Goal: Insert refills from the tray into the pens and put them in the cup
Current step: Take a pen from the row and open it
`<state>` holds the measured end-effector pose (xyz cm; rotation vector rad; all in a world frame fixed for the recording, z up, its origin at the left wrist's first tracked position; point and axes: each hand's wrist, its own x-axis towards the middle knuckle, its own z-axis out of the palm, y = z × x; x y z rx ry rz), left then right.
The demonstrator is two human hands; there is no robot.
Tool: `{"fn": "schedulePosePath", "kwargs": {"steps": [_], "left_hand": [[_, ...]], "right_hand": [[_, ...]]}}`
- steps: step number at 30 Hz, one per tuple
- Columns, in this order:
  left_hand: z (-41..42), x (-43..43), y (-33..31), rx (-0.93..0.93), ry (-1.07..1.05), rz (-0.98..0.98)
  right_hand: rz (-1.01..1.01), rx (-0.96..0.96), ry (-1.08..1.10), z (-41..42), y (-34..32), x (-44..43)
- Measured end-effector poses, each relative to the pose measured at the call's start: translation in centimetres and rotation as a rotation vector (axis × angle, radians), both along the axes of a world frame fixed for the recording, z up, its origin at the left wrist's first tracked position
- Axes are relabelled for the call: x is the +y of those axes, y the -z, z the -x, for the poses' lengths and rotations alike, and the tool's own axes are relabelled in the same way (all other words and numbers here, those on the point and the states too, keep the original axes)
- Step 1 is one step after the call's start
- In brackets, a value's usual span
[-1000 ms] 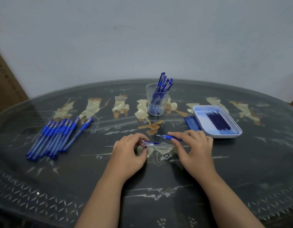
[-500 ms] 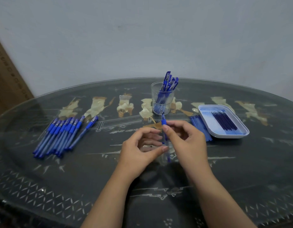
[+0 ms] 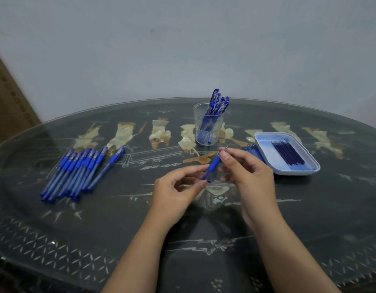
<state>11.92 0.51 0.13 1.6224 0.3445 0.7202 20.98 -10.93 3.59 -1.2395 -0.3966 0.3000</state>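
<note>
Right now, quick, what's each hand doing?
Left hand: pinches the lower end of the pen.
Right hand: pinches the same pen near its tip.

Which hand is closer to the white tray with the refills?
Right. The right hand is just left of the tray; the left hand is farther left, across the pen both pinch.

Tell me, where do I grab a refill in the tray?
Pinch the refill at the row's left edge, near its middle, from above. The refills lie flat, packed side by side, so only an outer one has a free side, and the tray floor is bare to its left, leaving fingertip room. The right hand is nearest but grips the pen now.
</note>
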Motion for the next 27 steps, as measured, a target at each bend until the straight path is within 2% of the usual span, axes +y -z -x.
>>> {"fn": "schedulePosePath", "kwargs": {"steps": [8, 16, 27], "left_hand": [[0.1, 0.1, 0.2, 0.032, -0.035, -0.156], [0.0, 0.0, 0.4, 0.033, -0.047, -0.157], [0.1, 0.0, 0.5, -0.007, -0.093, -0.258]], "right_hand": [[-0.132, -0.002, 0.073, -0.6, -0.6, -0.4], [-0.08, -0.216, 0.163, -0.1, -0.1, 0.0], [-0.058, -0.242, 0.216, -1.3, -1.5, -0.2]]}}
